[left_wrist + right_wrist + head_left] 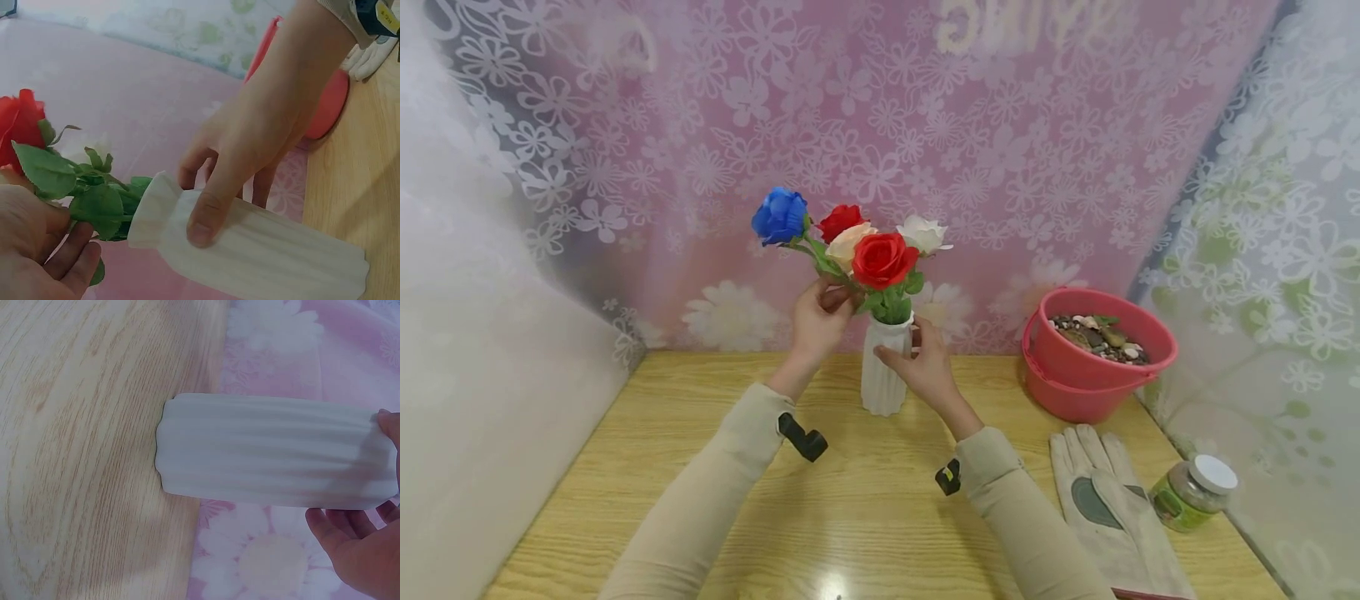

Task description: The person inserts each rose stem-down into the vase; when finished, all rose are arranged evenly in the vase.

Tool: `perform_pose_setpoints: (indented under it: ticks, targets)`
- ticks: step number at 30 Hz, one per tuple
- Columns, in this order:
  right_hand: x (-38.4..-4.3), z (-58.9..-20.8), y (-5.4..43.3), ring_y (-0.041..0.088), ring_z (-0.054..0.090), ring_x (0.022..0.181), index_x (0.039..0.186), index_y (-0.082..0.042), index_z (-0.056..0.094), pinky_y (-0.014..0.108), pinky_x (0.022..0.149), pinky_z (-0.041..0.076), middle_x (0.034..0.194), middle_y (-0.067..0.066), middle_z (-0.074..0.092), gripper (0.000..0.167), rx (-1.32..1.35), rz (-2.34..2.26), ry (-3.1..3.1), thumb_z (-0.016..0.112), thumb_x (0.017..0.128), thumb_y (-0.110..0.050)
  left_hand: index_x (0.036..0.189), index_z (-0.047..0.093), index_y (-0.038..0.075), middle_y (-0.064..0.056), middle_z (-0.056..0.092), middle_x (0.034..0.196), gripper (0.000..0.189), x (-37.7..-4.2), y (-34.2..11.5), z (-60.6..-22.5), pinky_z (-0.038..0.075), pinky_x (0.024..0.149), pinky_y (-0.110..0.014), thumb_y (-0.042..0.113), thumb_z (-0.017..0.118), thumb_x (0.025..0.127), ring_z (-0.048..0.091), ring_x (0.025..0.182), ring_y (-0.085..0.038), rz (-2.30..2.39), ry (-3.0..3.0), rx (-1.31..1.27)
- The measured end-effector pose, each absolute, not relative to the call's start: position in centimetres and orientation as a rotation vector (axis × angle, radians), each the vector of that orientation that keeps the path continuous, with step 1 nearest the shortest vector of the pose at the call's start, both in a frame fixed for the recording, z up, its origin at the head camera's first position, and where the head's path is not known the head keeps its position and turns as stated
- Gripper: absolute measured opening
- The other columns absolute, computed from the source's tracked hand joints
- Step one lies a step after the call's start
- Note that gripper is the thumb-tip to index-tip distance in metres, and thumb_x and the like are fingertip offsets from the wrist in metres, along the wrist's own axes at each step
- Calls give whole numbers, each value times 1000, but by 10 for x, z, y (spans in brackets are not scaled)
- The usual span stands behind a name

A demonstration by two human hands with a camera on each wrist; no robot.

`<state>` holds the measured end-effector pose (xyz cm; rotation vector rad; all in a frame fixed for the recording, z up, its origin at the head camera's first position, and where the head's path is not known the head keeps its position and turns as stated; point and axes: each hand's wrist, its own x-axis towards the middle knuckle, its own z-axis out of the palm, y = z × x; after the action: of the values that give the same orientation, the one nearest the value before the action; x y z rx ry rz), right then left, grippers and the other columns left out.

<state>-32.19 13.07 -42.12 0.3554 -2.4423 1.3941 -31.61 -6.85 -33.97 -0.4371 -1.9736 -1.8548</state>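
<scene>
A white ribbed vase (883, 375) stands upright on the table, with red, cream and white artificial roses fanning out above its mouth. My right hand (928, 367) grips it just below the rim, thumb across the front and fingers round the far side. At the left of the bunch, a blue rose (780, 217) leans outward on its green stem. My left hand (822, 323) pinches that stem among the leaves (97, 209), close beside the vase's mouth. In the right wrist view the vase's base (169, 447) sits on the wood.
A pink bucket (1075, 379) with stones in it stands at the back right of the wooden table (850, 517). Pale work gloves (1105, 508) and a white-lidded jar (1195, 492) lie nearer on that side. Flowered sheets (700, 125) hang behind and at both sides.
</scene>
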Motion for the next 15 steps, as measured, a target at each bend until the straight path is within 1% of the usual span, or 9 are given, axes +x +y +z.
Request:
perform_pose_setpoints:
  ticks: [7, 15]
  targets:
    - [-322, -421, 130, 32, 60, 115, 155, -9, 42, 51, 98, 59, 129, 15, 54, 82, 351, 1412, -2438, 84, 91, -36, 114, 69, -6, -28, 76, 114, 18, -319, -64, -339, 65, 90, -38, -4, 71, 95, 76, 109, -40, -1852, -1968, -467]
    - [-320, -420, 130, 33, 59, 114, 155, -7, 42, 52, 96, 59, 128, 17, 54, 80, 372, 1424, -2423, 84, 92, -34, 113, 69, -7, -28, 77, 111, 20, -318, -58, -337, 63, 94, -46, -3, 73, 94, 76, 109, -39, -1759, -1981, -532]
